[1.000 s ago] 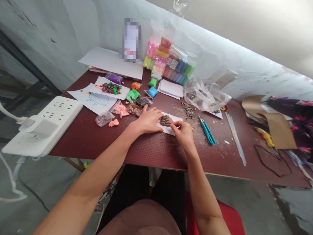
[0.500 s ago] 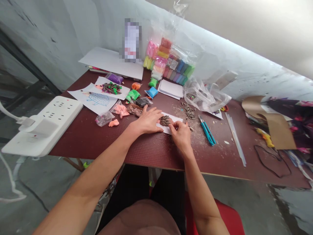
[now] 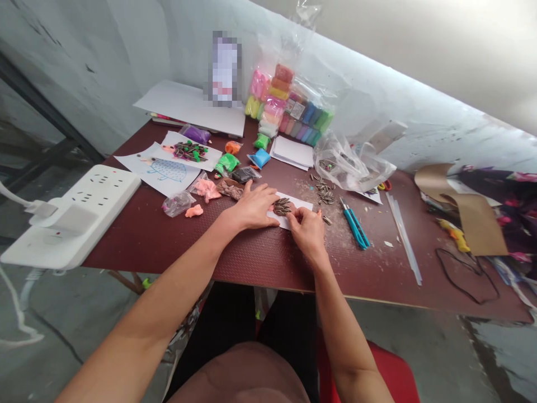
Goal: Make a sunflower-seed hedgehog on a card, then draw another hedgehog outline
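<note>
Seeds [image 3: 282, 207], striped and overlapping like scales, lie in a small cluster on white paper [image 3: 302, 204] between our two hands on the desk [image 3: 251, 257]. The paper runs roughly from nine o'clock to three, dipping a little toward four, and the seeds seem to follow that line, though they are too small for us to be sure of each one.

From our left hand [image 3: 255, 206], the cluster sits at three o'clock. That hand is open and laid flat, fingers spread, its thumb side on the paper's near left end; we see it grip nothing. From our right hand [image 3: 308, 226], the cluster is at ten o'clock. Its thumb and forefinger are nearly closed at the cluster's right edge, so it looks the nearer of the two, by fingertips at least. Whether a seed is between those tips we cannot tell.

A loose pile of seeds [image 3: 326, 191] lies at one o'clock from our right hand, beyond the paper, and turquoise snips [image 3: 354, 224] lie at three o'clock, well apart. To our left hand's ten o'clock we have brown clay [image 3: 230, 189], just beside the fingers, and a blue-outlined drawing [image 3: 168, 170] farther out; a peach lump [image 3: 193, 211] rests at nine o'clock.
</note>
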{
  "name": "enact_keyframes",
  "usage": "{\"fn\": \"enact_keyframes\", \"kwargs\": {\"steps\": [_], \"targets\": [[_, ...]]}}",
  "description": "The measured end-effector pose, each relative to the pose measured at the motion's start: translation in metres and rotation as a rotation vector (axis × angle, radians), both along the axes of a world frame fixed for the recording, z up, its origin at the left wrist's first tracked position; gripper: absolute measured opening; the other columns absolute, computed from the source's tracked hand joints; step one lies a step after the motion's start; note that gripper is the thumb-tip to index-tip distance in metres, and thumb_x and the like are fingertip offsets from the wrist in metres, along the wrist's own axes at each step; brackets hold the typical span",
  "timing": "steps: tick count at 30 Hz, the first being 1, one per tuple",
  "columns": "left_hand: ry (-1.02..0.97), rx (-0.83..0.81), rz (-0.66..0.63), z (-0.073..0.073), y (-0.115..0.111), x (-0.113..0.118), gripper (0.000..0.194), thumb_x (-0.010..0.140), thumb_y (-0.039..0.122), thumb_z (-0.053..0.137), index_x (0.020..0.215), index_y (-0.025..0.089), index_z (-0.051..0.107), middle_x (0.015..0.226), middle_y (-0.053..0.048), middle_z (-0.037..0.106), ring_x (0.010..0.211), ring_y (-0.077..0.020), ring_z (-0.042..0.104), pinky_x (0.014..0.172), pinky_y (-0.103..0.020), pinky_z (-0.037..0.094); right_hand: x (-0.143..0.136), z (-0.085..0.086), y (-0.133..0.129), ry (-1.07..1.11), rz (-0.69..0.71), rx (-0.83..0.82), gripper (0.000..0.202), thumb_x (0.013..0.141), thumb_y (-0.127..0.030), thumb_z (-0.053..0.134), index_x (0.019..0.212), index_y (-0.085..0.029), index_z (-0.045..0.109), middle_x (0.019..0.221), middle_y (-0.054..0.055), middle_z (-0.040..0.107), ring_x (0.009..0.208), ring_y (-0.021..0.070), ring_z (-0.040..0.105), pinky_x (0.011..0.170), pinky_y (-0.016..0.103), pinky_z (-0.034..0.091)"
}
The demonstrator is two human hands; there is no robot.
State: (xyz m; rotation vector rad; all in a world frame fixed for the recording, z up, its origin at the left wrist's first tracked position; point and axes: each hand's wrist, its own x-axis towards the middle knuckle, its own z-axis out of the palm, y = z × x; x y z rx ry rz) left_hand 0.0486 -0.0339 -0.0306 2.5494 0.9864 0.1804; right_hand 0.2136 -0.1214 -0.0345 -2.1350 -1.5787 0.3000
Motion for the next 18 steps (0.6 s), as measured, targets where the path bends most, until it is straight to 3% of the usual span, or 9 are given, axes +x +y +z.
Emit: {"fn": "enact_keyframes", "kwargs": {"steps": [5, 8, 10, 13, 18], "targets": [[-0.001, 0.002, 0.001, 0.0, 0.0, 0.0, 0.053, 0.086, 0.048, 0.072, 0.133, 0.023, 0.065, 0.151, -0.013, 0.059, 0.147, -0.0384, 0.043, 0.125, -0.067, 0.016, -0.002, 0.001, -0.001, 0.009, -0.011, 0.007, 0.022, 0.088, -0.032, 0.062, 0.069, -0.022, 0.066, 0.069, 0.001, 0.072, 0.065, 0.0182, 0.063, 0.122, 0.059, 0.022], [-0.007, 0.003, 0.004, 0.0, 0.0, 0.0, 0.055, 0.085, 0.048, 0.072, 0.134, 0.024, 0.064, 0.151, -0.012, 0.059, 0.147, -0.0382, 0.043, 0.125, -0.067, 0.017, 0.0, 0.005, -0.004, 0.029, -0.015, 0.01, 0.024, 0.089, -0.037, 0.063, 0.07, -0.022, 0.068, 0.069, 0.002, 0.071, 0.065, 0.0186, 0.063, 0.114, 0.052, 0.034], [-0.009, 0.003, 0.009, -0.001, 0.0, -0.001, 0.056, 0.085, 0.048, 0.073, 0.135, 0.023, 0.063, 0.152, -0.013, 0.058, 0.148, -0.0382, 0.042, 0.125, -0.067, 0.018, 0.007, 0.008, -0.006, 0.029, -0.021, 0.029, 0.028, 0.09, -0.041, 0.061, 0.072, -0.022, 0.07, 0.07, 0.004, 0.072, 0.065, 0.0195, 0.063, 0.098, 0.043, 0.046], [-0.021, -0.001, 0.01, 0.0, 0.0, -0.001, 0.058, 0.084, 0.048, 0.073, 0.136, 0.024, 0.063, 0.154, -0.012, 0.057, 0.148, -0.0382, 0.042, 0.125, -0.068, 0.017, 0.029, 0.013, -0.006, -0.04, -0.079, 0.045, 0.028, 0.09, -0.04, 0.059, 0.076, -0.021, 0.073, 0.074, 0.008, 0.074, 0.065, 0.0213, 0.063, 0.071, 0.033, 0.046], [0.001, -0.026, -0.004, 0.002, -0.001, -0.003, 0.064, 0.084, 0.046, 0.073, 0.142, 0.022, 0.06, 0.159, -0.014, 0.052, 0.152, -0.0385, 0.038, 0.126, -0.066, 0.015, 0.079, 0.013, 0.01, -0.255, -0.189, 0.073, 0.026, 0.087, -0.028, 0.057, 0.09, -0.02, 0.081, 0.088, 0.012, 0.078, 0.077, 0.0249, 0.066, 0.071, 0.034, 0.044]]}}
